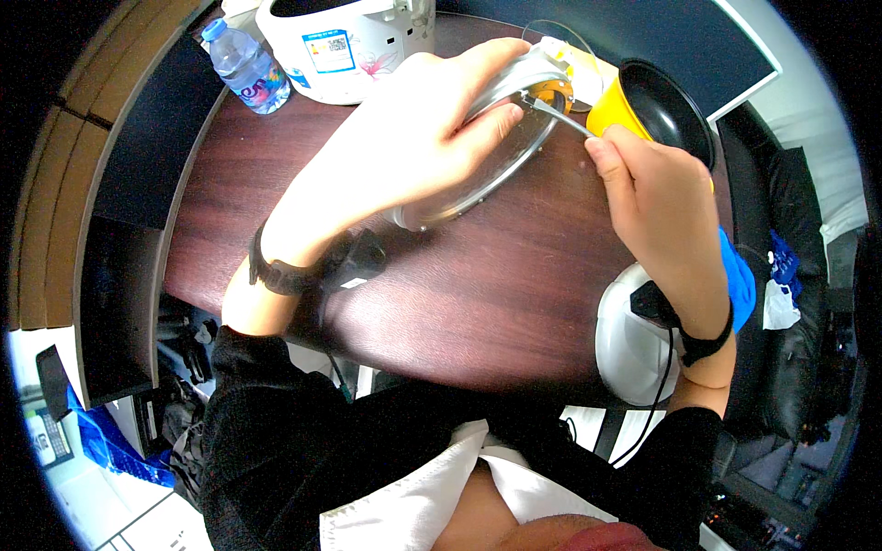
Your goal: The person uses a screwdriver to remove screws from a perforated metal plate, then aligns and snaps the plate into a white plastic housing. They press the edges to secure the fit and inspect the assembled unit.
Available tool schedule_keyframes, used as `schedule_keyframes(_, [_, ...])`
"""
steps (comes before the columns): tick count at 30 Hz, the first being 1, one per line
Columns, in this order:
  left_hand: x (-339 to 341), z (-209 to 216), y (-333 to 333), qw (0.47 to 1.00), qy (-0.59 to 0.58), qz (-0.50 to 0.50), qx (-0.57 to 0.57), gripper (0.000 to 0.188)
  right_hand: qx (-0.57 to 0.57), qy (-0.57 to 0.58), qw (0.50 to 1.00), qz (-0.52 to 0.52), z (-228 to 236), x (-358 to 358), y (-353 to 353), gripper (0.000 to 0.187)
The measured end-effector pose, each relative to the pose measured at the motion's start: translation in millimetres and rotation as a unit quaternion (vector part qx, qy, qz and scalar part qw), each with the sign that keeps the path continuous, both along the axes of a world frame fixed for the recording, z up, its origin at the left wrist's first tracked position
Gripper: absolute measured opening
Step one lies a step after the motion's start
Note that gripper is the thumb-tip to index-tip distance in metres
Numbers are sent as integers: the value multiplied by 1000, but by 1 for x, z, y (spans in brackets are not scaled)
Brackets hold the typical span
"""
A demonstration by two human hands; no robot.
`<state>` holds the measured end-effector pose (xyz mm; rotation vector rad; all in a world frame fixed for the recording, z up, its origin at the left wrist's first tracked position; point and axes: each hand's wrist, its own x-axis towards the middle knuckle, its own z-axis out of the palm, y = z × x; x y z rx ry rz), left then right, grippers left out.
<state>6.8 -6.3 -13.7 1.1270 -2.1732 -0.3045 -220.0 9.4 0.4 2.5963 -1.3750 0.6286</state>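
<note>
My left hand (450, 124) is closed on the upper edge of a round clear lid (487, 186) with a grey rim. The lid stands tilted, its lower edge close to the brown table. In my right hand (666, 197) is a thin grey metal tool (570, 121), gripped between thumb and fingers. Its flat tip is at the lid's upper rim, beside my left thumb. What kind of tool it is cannot be made out, since my fingers cover the rest. A yellow pot (614, 108) with a black inside is just beyond my right hand.
A white appliance body (367, 69) with a flower print stands at the back, a water bottle (243, 69) to its left. On the right edge of the brown table (441, 321) lies a rounded white object (620, 340), beneath my right wrist. A black cable (663, 395) hangs there.
</note>
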Motion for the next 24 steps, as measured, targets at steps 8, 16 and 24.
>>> schedule_keyframes(8, [-1,-6,-1,997,11,3,-78,45,-32,106,994,12,19,5,-1,28])
schedule_keyframes(16, [-3,-5,0,998,25,25,-46,45,682,-378,615,117,-21,-6,-27,40])
schedule_keyframes(24, [-3,-4,4,999,34,-4,-24,45,212,-191,951,124,-18,-9,-10,40])
